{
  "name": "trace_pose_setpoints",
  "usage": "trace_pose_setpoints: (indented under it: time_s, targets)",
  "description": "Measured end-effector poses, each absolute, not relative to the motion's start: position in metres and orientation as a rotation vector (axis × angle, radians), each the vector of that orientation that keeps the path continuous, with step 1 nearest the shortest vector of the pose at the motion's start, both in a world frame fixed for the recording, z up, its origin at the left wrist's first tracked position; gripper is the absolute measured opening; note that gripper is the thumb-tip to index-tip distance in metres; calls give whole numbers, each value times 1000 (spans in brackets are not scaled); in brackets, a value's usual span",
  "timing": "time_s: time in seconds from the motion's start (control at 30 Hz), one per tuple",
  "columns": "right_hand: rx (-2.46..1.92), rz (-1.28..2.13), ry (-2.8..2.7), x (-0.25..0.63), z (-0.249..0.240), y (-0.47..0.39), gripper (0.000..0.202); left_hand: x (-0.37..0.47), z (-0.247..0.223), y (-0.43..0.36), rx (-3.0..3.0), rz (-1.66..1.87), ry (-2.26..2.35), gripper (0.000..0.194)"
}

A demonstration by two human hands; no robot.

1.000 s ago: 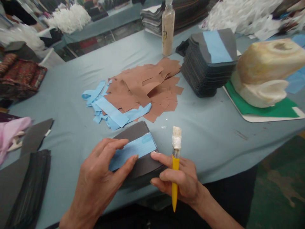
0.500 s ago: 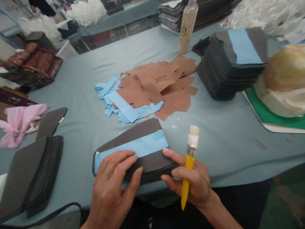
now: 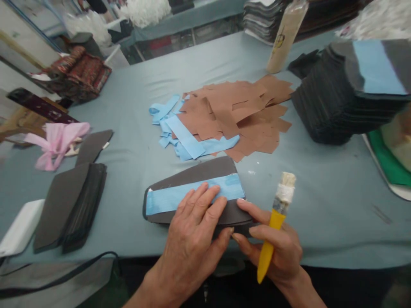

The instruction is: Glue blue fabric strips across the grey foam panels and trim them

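A light blue strip (image 3: 160, 201) lies lengthwise over a tapered stack of dark grey pieces (image 3: 199, 171) at the table's near edge. My left hand (image 3: 195, 231) rests flat on the strip's middle, fingers stretched out and thumb down at the stack's near side. In my right hand (image 3: 279, 244) is a yellow-handled paintbrush (image 3: 272, 239), bristles up and coated whitish. That hand's index fingertip touches the stack's right end beside the strip, and its thumb is at the near side, close to my left thumb. Whitish residue shows at the strip's ends.
Beyond the stack lie brown cut pieces (image 3: 224, 111) and loose blue strips (image 3: 186, 137). A tall dark stack (image 3: 340, 102) topped with blue stands right, near a bottle (image 3: 285, 38). More dark pieces (image 3: 64, 201), a pink cloth (image 3: 58, 139) and a white object (image 3: 22, 226) are at left.
My left hand has slid rightward along the blue strip, from its left part to its middle. The right hand keeps the paintbrush at the stack's right end. The whole view has shifted.
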State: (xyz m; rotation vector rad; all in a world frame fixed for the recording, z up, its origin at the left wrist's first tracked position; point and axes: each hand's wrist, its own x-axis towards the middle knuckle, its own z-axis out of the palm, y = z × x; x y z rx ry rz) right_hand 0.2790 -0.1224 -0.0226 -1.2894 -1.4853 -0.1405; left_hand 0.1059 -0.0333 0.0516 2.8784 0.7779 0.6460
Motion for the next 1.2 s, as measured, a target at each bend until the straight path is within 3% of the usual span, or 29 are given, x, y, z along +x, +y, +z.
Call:
trace_pose_setpoints:
  time_s: [0.37,0.77,0.93,1.2]
  targets:
    - [-1330,-7,-1454,282,-28,-130,18,116,57,-51,2744,707,709,38]
    - [-1370,-38,-1433,279,-28,-127,19,67,60,-30,2696,906,922,27]
    - [-1330,-97,-1457,279,-25,-123,21,63,83,12,2908,561,724,21]
    - [-1376,-87,-1461,279,-23,-124,20,50,106,35,3049,152,731,35]
